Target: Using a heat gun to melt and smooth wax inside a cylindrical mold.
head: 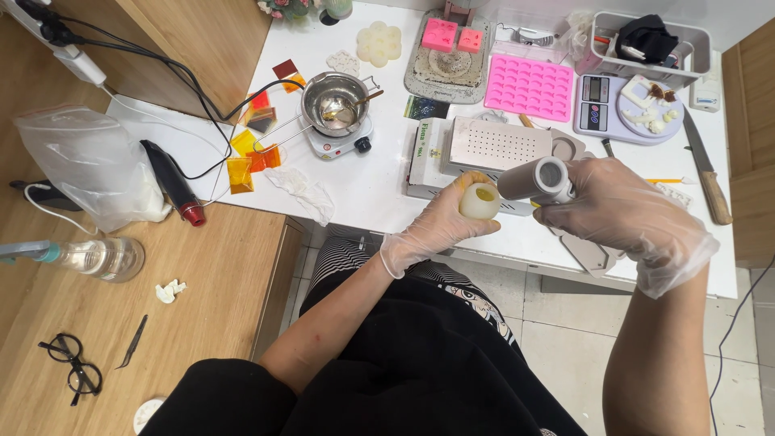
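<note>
Near the centre of the frame, our gloved left hand (440, 226) curls its fingers around a pale wax ball (479, 201), while our right hand (617, 211) wraps a grey cylinder tool (536, 179) just beside it, above the white table (363, 182).

Bench layout seen from above

At frame centre the left hand (440, 230) and right hand (622, 211) meet before the perforated box (484, 153). A pot (333, 101) on a hotplate (343, 139) lies left of the box, the scale (626, 109) upper right, the knife (706, 169) far right, glasses (71, 363) lower left.
</note>
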